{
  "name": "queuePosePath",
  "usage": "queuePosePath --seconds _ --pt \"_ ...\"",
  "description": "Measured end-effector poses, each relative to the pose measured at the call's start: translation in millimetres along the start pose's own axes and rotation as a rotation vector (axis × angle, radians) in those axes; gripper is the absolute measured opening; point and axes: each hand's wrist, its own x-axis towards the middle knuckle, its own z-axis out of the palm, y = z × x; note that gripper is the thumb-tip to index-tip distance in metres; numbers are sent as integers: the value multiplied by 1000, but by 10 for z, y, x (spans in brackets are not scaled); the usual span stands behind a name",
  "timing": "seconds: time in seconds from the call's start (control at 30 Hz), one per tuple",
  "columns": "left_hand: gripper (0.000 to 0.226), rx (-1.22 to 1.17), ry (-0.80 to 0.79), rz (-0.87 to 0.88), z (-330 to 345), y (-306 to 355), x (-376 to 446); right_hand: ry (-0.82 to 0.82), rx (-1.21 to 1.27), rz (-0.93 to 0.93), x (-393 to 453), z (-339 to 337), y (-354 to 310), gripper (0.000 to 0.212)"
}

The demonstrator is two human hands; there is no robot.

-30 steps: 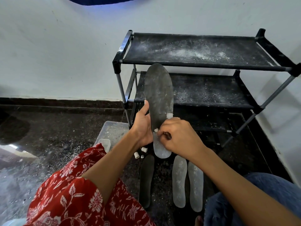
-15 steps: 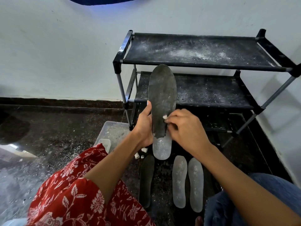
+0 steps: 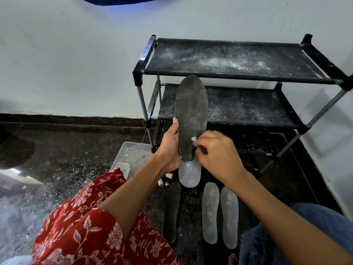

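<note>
Gripping insole [image 3: 192, 115], white piece [image 3: 193, 139] pinched (tub [image 3: 136, 156] dusty)

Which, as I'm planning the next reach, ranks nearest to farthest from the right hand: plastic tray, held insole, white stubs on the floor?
1. Held insole, touching the right hand.
2. White stubs, on the floor, lower left.
3. Plastic tray, farther left.

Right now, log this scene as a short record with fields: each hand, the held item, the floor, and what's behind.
left hand: grips the held insole upright by its left edge
right hand: pinches a white chalk piece against the insole
insole state: dark above, whitened at the lower end
floor: one dark insole, two whitened insoles, loose chalk bits, a clear plastic tray
behind: black shoe rack, dusted white
</note>
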Motion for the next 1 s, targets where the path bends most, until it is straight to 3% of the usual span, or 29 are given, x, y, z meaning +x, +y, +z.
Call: queuePosePath --seconds 0.1,0.3,0.4,0.7,0.77,0.87,1.0 --pt "79 18 8 0 -10 14 -13 -82 -11 -4 -25 32 -22 13" --pt "76 -44 -64 2 -13 23 -18 157 50 10 57 -2 14 9" --pt "74 -43 -124 -38 9 -3 -49 179 88 24 61 -8 24 7" --pt "77 -73 -76 8 -12 29 -28 -258 65 -17 -17 22 -8 13" --pt "78 -87 -76 8 -7 39 -33 -170 175 -8 -4 1 -7 12" --pt "74 -76 -67 6 18 38 -35 93 323 4 52 -17 -28 14" --pt "71 -82 -33 8 32 13 -29 66 236 -65 112 18 -72 17"
